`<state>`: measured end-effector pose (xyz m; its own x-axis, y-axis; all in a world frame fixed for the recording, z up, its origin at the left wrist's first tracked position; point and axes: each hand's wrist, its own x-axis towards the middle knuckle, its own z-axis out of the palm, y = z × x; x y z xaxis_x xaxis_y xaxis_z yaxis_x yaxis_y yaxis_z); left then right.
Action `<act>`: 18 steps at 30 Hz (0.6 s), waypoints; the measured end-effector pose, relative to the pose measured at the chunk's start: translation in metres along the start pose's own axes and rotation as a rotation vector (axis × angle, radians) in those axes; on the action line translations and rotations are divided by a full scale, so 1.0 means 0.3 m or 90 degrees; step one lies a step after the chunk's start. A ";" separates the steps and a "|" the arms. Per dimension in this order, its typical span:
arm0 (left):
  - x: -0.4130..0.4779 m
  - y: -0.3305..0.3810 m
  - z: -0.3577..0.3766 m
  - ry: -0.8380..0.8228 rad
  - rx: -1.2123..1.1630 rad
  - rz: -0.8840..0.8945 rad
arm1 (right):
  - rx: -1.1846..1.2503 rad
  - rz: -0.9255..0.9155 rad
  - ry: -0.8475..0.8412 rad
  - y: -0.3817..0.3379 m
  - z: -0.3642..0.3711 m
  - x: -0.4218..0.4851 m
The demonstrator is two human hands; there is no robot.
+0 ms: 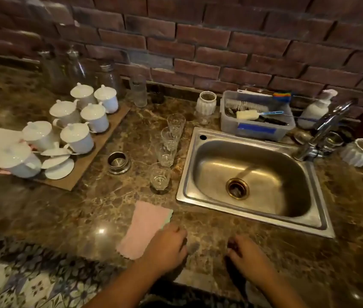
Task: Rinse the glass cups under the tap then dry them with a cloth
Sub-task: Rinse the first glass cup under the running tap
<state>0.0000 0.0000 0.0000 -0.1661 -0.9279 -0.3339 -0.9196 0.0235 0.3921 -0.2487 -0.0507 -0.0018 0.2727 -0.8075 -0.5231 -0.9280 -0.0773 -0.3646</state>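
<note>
4 glass cups (168,147) stand upright in a row on the brown marble counter (82,210), just left of the steel sink (185,174). The row runs from the near cup (159,177) back to the far cup (176,123). The 3 farther ones overlap in view, so I can't tell if they touch. No hand is on them.

A pink cloth (145,227) lies flat on the counter in front of the row, showing a green edge at its far right corner. The left hand (167,247) rests at the cloth's near right corner, knuckles up and fingers bent down. I can't tell whether it pinches the cloth or only lies on it. The right hand (245,252) rests on the counter in front of the sink, fingers loosely curled, holding nothing.

The sink is dry-looking, with its drain (237,188) open. The tap (329,124) is at its right rear corner, and no water is visible. Behind the sink is a plastic bin (253,131) holding brushes. 1 white ribbed pot (206,102) sits left of the bin and 1 more (360,152) right of the tap.

A metal strainer cup (118,162) sits left of the glass row. Further left, lidded white porcelain cups (77,138) stand on a brown board (69,185). Glass jars (76,67) stand by the brick wall (198,41).
</note>
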 end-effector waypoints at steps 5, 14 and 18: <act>0.073 -0.075 0.000 0.011 0.092 0.061 | -0.074 -0.018 0.044 -0.081 0.003 0.084; 0.143 -0.127 0.033 0.000 0.107 0.003 | -0.164 -0.039 0.061 -0.138 0.050 0.160; 0.154 -0.138 0.036 -0.019 0.108 -0.090 | -0.213 -0.084 0.027 -0.149 0.052 0.176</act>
<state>0.0265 -0.0399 -0.0408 -0.0391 -0.9149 -0.4017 -0.9809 -0.0415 0.1899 -0.1889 -0.0808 -0.0252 0.3908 -0.8010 -0.4535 -0.9194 -0.3637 -0.1500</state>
